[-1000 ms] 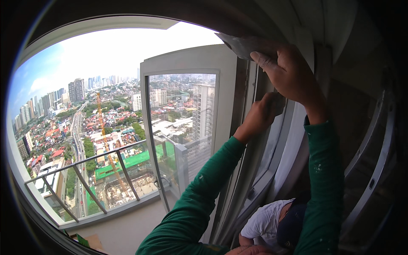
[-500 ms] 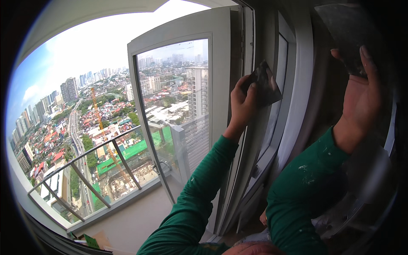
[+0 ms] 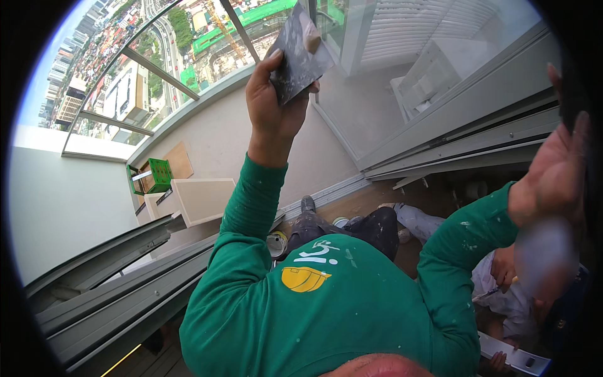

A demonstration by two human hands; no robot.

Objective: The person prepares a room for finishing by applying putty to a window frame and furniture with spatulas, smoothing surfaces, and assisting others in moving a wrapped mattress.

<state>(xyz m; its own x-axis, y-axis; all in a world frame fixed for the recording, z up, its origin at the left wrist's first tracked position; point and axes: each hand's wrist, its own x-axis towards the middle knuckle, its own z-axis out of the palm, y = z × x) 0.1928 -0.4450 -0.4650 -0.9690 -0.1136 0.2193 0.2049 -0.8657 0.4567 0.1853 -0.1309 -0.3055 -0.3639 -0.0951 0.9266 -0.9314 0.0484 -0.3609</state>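
Note:
My left hand (image 3: 276, 113) is raised at upper centre, closed around the lower edge of a thin grey plate (image 3: 295, 69). Pale smears and a beige lump (image 3: 311, 39) that looks like putty are on the plate's face. At the right rim, my right hand (image 3: 546, 179) is raised, with its fingers along a dark flat plate (image 3: 570, 88); most of that plate is lost in shadow. The two hands are far apart, each in a green sleeve.
A sliding door frame (image 3: 465, 119) runs along the right, and window tracks (image 3: 125, 308) lie lower left. Beyond are a balcony railing (image 3: 163, 75), a green crate (image 3: 151, 176) and a panel (image 3: 202, 200). A bucket (image 3: 277, 244) stands by my legs. Another person's hand (image 3: 502, 271) shows lower right.
The view has tilted down and now shows my torso, legs and the balcony floor. My left hand with the grey plate has moved away from the door frame; my right hand appears lower.

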